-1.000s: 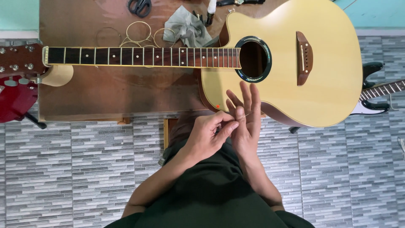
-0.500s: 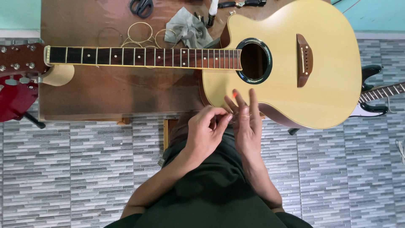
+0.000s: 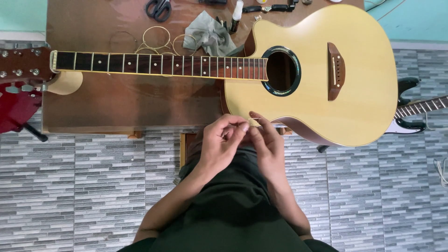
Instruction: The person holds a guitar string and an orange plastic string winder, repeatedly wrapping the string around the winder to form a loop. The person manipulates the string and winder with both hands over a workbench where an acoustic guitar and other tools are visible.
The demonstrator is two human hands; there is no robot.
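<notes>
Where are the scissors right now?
In the head view the scissors lie at the top edge of the wooden table, left of the grey cloth, above the coiled strings.

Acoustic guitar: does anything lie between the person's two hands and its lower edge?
Nothing visible does. The left hand and right hand meet fingertip to fingertip right at the lower edge of the acoustic guitar, pinching something thin and pale, too fine to identify. The cloth and scissors lie beyond the neck.
</notes>
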